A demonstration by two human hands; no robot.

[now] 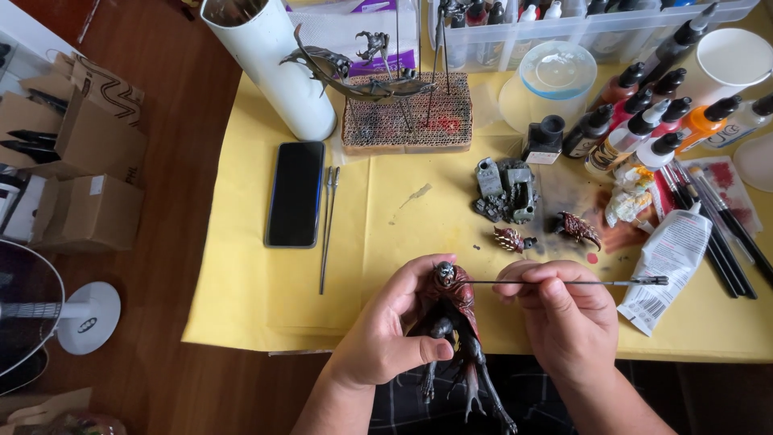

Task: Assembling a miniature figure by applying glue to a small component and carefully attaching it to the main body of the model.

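Plainly, with the left hand (386, 334) clamping the red-cloaked figurine (456, 322) and the right hand (555, 310) pinching a thin brush (564, 282) seemingly at its head, a twitch could smear paint.

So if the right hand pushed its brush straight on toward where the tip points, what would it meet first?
The right hand holds a thin brush pointing left at the figurine in the left hand; it would probably meet the figurine's head first.

Dark phone (295, 193), white tube (270, 64), paint bottles (644, 121) on yellow sheet (250, 266)

Brush (564, 282) tip too small to tell, figurine's (455, 322) waist behind fingers (423, 350)
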